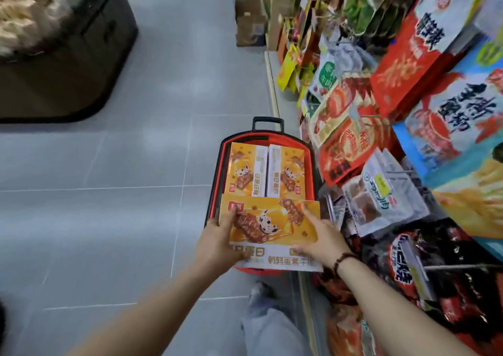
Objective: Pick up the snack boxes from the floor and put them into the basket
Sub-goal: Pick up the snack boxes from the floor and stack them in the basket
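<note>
**Both grips on one snack box over the basket**

The left grip and right grip clasp opposite ends of a flat yellow-orange cardboard snack box. Just beyond and below the grips sits the red plastic basket with black rim. Two matching yellow cardboard boxes lie side by side inside it. Grey tiled floor spreads left of the left grip, and packed snack shelves stand right of the right grip.

Large grey tiles with thin pale joints cover the floor, and soft patches of light shine on them. A dark, round-cornered display stand sits at the upper left, heaped with pale goods. Shelves crowded with bright snack packets line the right side. A brown cardboard box stands on the floor at their far end.
</note>
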Available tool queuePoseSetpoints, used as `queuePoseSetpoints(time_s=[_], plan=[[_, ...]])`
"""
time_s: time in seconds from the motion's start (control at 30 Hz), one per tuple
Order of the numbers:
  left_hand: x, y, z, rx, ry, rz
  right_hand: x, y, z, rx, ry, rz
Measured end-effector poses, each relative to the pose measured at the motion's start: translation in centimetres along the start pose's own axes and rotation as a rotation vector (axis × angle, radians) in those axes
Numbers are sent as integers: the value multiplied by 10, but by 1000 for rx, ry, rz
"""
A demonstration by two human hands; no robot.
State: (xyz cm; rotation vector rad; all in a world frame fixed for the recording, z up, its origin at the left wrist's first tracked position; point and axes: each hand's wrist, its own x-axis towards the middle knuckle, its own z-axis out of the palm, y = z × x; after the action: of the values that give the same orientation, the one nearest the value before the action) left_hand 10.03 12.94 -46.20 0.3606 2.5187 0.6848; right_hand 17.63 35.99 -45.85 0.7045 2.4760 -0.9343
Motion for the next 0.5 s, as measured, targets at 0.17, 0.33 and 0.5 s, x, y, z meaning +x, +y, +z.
queuePoseSetpoints(time_s=[0.17, 0.33, 0.5], plan=[[58, 5, 11, -22, -37, -68, 70, 3, -14, -44, -78, 0], [98, -4, 23, -36, -128, -75, 109, 10, -9, -77, -136, 61], [121, -22, 37, 19, -267, -115, 134, 18, 9, -86, -221, 128]])
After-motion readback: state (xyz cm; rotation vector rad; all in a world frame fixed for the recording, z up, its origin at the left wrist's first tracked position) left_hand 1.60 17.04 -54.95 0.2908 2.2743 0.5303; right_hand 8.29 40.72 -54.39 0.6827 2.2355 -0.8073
